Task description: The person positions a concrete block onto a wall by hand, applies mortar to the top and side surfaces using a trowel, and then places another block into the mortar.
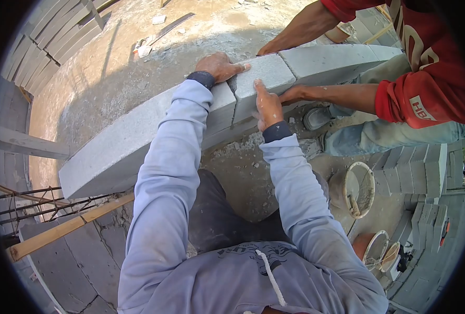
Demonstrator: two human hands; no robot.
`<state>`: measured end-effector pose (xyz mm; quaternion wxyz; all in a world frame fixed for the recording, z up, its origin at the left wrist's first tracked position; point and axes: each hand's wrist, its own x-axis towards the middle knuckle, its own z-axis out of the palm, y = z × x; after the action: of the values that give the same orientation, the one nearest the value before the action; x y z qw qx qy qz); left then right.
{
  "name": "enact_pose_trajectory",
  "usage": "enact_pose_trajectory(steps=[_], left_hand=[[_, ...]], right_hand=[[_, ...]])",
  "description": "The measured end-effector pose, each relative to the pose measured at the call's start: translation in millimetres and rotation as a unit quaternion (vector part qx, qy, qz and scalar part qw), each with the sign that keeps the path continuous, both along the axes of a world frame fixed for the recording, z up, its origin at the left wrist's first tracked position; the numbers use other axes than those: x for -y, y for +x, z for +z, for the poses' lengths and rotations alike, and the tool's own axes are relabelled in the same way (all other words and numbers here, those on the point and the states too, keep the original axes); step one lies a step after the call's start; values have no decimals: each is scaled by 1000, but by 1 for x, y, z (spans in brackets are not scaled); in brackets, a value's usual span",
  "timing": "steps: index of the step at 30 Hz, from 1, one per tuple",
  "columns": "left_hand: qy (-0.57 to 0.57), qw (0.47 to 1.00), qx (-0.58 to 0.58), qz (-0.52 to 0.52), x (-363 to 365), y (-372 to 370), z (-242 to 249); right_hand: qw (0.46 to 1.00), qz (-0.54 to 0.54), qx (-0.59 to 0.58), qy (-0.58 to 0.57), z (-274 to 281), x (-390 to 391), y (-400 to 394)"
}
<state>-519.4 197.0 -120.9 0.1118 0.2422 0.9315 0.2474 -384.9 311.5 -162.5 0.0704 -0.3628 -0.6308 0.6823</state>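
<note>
Fingers of the left hand (pixel 218 67) are bent toward the far edge of a row of pale blocks, their tips hidden, with the thumb stretched toward a short block (pixel 269 74); the right hand (pixel 268 107) is set at its near side, thumb raised to the top edge, and whether either hand is closed in a grip cannot be told. The short block is seated between a long left block (pixel 133 128) and a long right block (pixel 329 63), a dark joint left visible on its left. It is apparently flanked by hands on both sides so that it can be kept in line. Nearby, a co-worker's near hand (pixel 294 95) is placed low beside the block and the far hand (pixel 266 50) behind it, perhaps as added support. Farther out, a large bucket (pixel 352 189) is stood behind the red-sleeved co-worker's legs, likely to be kept within reach; stacked blocks (pixel 418 166) are ranged beyond it, and a wooden strip (pixel 75 226) is laid at lower left near steel bars (pixel 31 205).
</note>
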Motion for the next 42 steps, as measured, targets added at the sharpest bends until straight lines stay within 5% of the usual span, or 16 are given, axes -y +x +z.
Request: enact_pose_trajectory(steps=[21, 30, 42], left_hand=[[-45, 997, 66, -3, -1, 4, 21], [51, 998, -6, -21, 2, -2, -1], [-1, 1000, -12, -12, 1, -8, -4]], right_hand=[[999, 14, -29, -19, -5, -3, 0], [998, 28, 17, 50, -8, -5, 0], [999, 25, -11, 33, 12, 0, 8]])
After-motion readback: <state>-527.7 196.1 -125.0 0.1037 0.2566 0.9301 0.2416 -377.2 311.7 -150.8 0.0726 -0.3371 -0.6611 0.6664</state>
